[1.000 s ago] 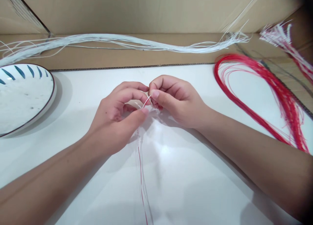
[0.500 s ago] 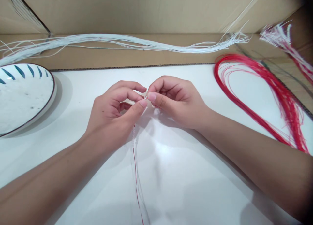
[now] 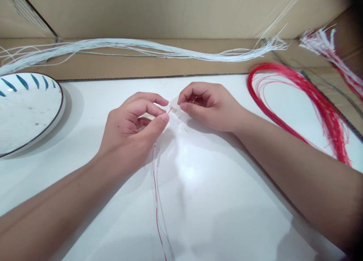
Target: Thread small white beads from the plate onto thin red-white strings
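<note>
Thumb and forefinger of my left hand (image 3: 133, 127) pinch the end of a thin red cord (image 3: 156, 200), whose red tip sticks out past the fingertips. Below that hand the cord runs down toward the front edge beside thin pale strands (image 3: 162, 212). My right hand (image 3: 208, 104) is a little to the right and apart from the left, its thumb and forefinger pressed together; what they hold, if anything, is too small to make out. Small clear or white bits (image 3: 182, 127) lie on the white table between and below the hands.
A plate with green leaf marks (image 3: 28, 117) stands at the left. A bundle of white cords (image 3: 159, 49) stretches along the back. A looped red cord bundle (image 3: 314, 91) lies at the right, with red-and-white cords (image 3: 331, 53) behind it.
My right hand has moved away from my left fingertips, up and to the right. The red cord tip now shows between the hands. My left hand has barely moved.
</note>
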### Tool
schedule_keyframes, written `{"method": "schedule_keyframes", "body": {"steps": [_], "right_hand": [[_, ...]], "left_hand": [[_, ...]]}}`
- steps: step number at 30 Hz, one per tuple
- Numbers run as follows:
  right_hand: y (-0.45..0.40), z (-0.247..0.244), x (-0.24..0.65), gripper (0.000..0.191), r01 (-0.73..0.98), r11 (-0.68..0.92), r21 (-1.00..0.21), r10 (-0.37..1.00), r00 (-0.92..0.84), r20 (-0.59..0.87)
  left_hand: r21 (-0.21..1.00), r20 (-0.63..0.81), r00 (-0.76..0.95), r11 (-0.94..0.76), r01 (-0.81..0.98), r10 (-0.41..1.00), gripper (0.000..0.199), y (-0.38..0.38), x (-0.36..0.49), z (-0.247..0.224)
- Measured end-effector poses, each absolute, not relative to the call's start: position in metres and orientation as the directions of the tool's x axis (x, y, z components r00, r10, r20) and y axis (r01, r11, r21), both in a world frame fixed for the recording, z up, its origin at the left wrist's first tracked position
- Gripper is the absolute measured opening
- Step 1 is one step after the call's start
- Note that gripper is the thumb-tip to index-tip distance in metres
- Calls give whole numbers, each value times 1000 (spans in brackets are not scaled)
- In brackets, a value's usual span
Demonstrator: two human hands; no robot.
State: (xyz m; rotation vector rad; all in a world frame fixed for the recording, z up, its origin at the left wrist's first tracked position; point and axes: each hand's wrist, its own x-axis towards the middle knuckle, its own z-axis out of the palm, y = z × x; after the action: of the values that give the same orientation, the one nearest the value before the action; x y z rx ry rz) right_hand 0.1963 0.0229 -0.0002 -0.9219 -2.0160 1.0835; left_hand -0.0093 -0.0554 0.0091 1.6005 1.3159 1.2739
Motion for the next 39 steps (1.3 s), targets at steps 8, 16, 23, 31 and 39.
{"method": "schedule_keyframes", "body": {"steps": [8,16,23,31,39], "right_hand": [[36,19,215,19,431,521,-737,620,-784,-20],[32,20,212,9,432,522,-735,606,-794,-36],[21,10,197,10,65,114,-991,836,-546,60],[5,2,182,5,-316,-289,-904,732,-681,4],[3,2,180,3,-363,-372,-854,719,-695,-17]], "left_hand": [[929,234,-5,-222,295,972,14,-56,-9,8],[943,188,-25,-173,284,982,14,-58,-9,11],[944,245,15,-242,226,969,13,-57,-9,8],[953,281,22,-282,107,959,15,-60,-7,9],[951,282,32,-284,122,959,18,-59,-8,8]]}}
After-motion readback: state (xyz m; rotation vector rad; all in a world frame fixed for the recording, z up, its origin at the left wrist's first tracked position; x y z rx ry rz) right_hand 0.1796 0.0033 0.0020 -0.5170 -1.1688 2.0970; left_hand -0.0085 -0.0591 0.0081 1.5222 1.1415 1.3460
